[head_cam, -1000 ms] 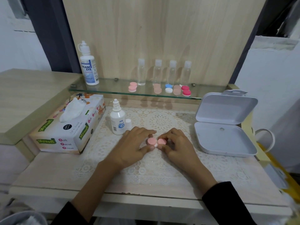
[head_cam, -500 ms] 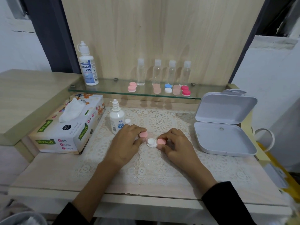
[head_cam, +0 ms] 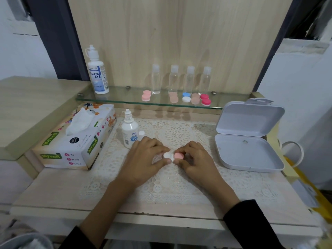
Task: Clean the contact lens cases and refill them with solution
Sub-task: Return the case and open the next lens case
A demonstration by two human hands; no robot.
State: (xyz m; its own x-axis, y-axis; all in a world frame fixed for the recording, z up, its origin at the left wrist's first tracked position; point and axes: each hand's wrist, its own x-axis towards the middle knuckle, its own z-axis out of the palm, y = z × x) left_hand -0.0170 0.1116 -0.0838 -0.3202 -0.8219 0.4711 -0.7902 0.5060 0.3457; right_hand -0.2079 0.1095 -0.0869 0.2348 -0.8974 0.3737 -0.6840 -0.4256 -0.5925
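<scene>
- Now lens case (head_cam: 171, 156) is lying mid-counter (head_cam: 53, 191) on lace mat (head_cam: 176, 186), left well showing white, pink cap (head_cam: 178, 156) on right well.
- Left hand (head_cam: 143, 157) is pinching the white end w/ its fingers; right hand (head_cam: 197, 159) fingers are gripping the pink cap.
- Risk, imo: a hard twist is beating the left pinch, so the case is skidding on lace and knocking the solution bottle (head_cam: 129, 132) just behind.

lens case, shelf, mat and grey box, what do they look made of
Lens case: smooth opaque plastic, probably; white well, pink cap. Shelf: clear glass, greenish edge, shadows showing through. Mat: cream lace, fabric or vinyl, unclear; patterned holes. Grey box: likely matte moulded plastic, rounded corners, hinged lid.
</scene>
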